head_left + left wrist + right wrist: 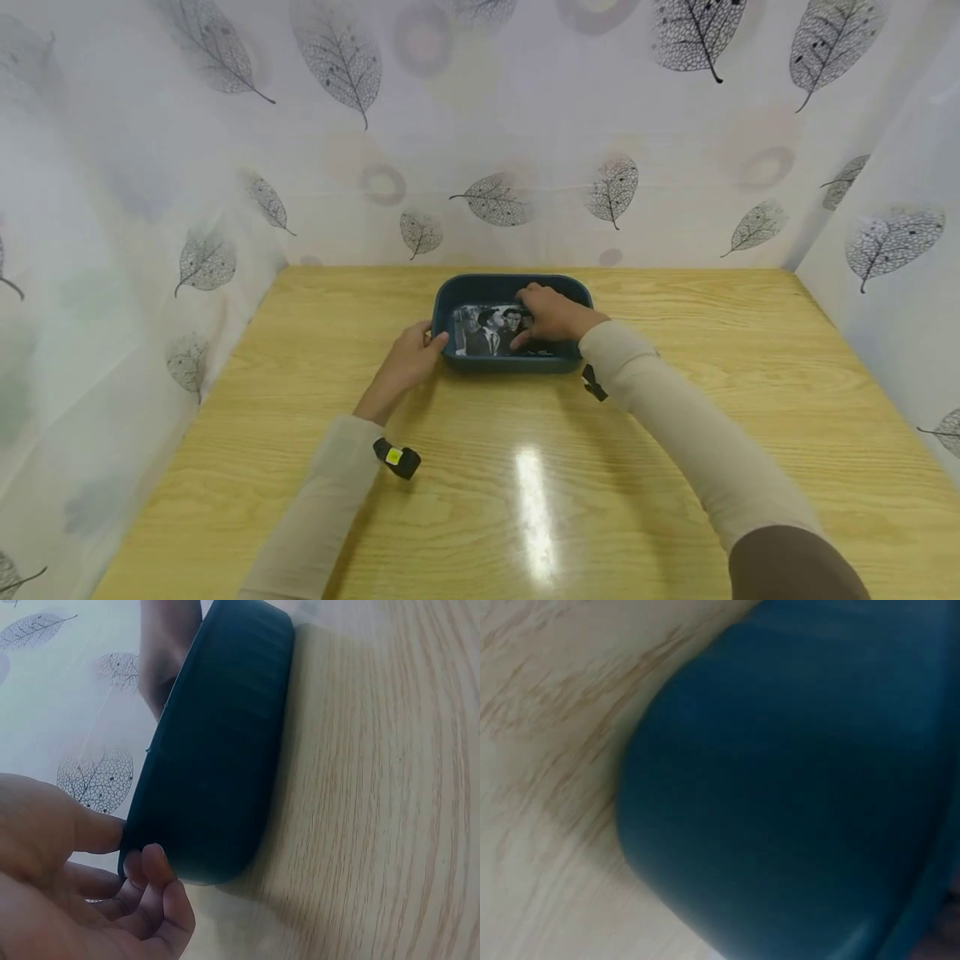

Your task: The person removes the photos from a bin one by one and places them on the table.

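A dark teal plastic tub [510,365] stands on the wooden table, with a black-and-white picture [483,333] of people in it. My left hand [411,360] grips the tub's left end, the thumb over the rim and the fingers curled against the outer wall [217,750]. Reaching in over the right side, my right hand [558,315] spans the picture's right part, fingertips at its far edge and thumb on the near side. That hand hides part of the picture. In the right wrist view the tub's outer wall [780,780] covers most of the frame.
The wooden table [465,500] runs back to a pale curtain [525,125] printed with leaves, close behind the tub. More of this cloth hangs along both sides. A bright light reflection lies on the table in front of the tub.
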The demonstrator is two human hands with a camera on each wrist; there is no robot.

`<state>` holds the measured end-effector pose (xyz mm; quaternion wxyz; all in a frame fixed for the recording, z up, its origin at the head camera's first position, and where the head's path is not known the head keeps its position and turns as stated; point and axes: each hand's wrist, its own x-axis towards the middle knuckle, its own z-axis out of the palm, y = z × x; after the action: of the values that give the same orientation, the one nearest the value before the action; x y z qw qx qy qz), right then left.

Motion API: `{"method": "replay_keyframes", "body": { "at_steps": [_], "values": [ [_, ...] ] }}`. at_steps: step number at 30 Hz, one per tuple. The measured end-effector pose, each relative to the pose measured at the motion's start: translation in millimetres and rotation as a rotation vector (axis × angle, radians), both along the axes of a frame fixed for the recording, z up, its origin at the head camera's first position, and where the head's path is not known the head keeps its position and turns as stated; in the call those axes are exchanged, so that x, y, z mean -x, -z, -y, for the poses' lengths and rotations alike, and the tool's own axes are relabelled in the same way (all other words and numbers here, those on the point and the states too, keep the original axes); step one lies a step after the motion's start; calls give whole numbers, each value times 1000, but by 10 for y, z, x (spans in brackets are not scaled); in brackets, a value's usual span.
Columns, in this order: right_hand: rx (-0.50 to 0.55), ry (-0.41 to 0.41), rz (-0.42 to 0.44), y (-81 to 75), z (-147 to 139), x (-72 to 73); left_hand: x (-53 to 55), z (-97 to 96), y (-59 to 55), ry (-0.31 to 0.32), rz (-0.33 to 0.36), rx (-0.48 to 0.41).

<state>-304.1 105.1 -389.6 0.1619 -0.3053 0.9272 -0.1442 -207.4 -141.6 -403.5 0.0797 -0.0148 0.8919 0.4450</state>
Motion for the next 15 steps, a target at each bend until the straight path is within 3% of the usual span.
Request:
{"method": "replay_keyframes", "body": {
  "at_steps": [7, 15],
  "values": [
    [-91, -2, -23, 55, 10, 7, -7, -2, -3, 7, 3, -13],
    [-105, 26, -42, 82, 26, 49, 11, 3, -11, 13, -4, -9]
  ]
}}
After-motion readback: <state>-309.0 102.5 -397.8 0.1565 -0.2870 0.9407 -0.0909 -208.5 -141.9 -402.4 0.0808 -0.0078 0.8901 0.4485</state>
